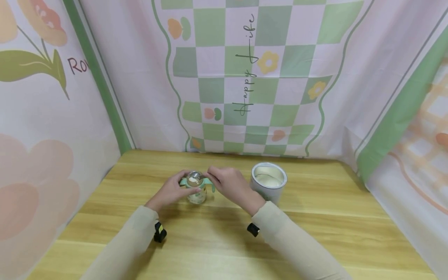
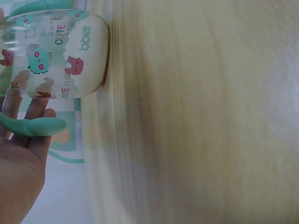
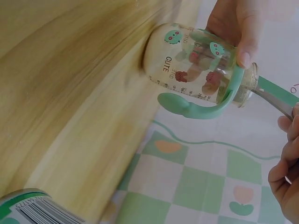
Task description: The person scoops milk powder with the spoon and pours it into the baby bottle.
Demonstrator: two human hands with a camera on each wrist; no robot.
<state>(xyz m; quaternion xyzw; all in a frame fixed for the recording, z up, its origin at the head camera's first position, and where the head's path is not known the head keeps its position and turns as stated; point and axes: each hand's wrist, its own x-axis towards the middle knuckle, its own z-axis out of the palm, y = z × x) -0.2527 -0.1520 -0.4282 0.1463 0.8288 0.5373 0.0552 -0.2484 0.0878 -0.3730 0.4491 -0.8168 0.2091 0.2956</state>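
Observation:
A clear baby bottle (image 1: 197, 197) with green side handles (image 3: 187, 108) and printed cartoon figures stands upright on the table. Pale contents lie in its bottom. My left hand (image 1: 173, 189) grips it near the neck, thumb in front and fingers behind. Between the fingers of my right hand (image 1: 232, 186) is the handle of a metal spoon (image 3: 275, 100). The spoon's bowl, with some white powder in it, is right at the bottle's open mouth. In the left wrist view, the bottle (image 2: 56, 56) shows its printed side, while the spoon is out of sight.
An open can (image 1: 267, 190) of pale powder stands just right of my right forearm; part of its label (image 3: 42, 210) shows in the right wrist view. The wooden table (image 1: 217, 249) ends at a checkered curtain (image 1: 259, 116) at the back.

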